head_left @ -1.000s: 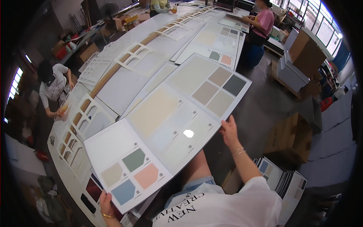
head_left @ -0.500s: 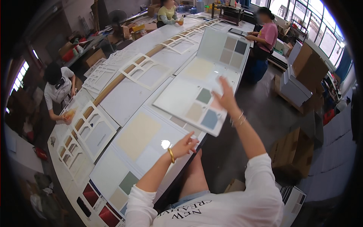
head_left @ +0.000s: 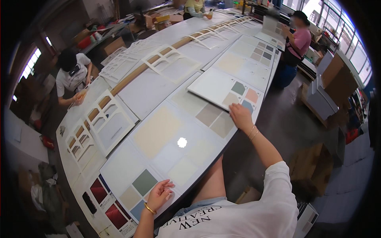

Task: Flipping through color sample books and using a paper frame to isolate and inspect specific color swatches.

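Note:
Closest to me on the long table lies an unfolded sample board [head_left: 162, 154], white with cream, grey and green colour squares. Over its near right corner hovers my left hand [head_left: 159, 194], palm turned partly up, fingers loosely curled and apart, nothing in them. Farther along, a second sample board [head_left: 210, 85] with green, beige, pink and blue squares overlaps the first one's far end. My right hand [head_left: 241, 116] grips its near edge by the corner; the thumb is hidden.
White window-like lattice frames [head_left: 109, 121] and a long brown strip [head_left: 127, 81] lie along the table's left side. Dark red swatches [head_left: 115, 216] lie at the near left. Co-workers [head_left: 73, 77] stand around the table. Cartons [head_left: 311, 162] stand on the floor to the right.
My right hand has come down from above the second board onto its near edge. That board now lies farther away, uncovering more of the near one. My left hand has moved back toward me.

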Tool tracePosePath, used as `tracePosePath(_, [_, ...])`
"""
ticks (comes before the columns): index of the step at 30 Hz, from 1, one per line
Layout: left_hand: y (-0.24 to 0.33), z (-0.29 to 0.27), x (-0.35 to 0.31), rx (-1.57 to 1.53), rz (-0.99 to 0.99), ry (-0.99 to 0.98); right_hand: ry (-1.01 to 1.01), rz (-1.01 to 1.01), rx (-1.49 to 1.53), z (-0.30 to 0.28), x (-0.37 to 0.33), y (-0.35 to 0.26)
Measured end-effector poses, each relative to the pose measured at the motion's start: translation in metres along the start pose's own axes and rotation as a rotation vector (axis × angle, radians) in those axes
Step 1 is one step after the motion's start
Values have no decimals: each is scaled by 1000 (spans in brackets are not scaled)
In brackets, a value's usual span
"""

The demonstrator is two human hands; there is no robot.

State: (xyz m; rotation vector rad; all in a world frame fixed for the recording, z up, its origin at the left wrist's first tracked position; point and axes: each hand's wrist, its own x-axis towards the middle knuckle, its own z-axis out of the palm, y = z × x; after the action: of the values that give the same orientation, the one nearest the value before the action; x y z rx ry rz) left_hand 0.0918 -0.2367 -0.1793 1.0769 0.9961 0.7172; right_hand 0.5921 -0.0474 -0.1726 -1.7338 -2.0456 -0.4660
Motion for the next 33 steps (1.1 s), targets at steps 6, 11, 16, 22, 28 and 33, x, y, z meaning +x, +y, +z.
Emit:
tracePosePath(6, [-11,6,-28,-22,79,0,178,477,-486,30,88,52])
tracePosePath(11, [-22,5,-51,-40,94,105,141,151,43,3,112,-19])
tracePosePath(16, [-9,14,-47,-16,49,69,0,-148,242,3,59,-81])
tracePosePath(22, [-1,0,-51,7,95,215,-153,-230,438,-18,-9,-136])
tracePosePath(28, [-1,-38,-67,105,237,406,-317,-230,518,-34,-51,-170])
tracePosePath(33, [15,-81,-55,193,280,486,-283,-212,560,-42,-60,-202])
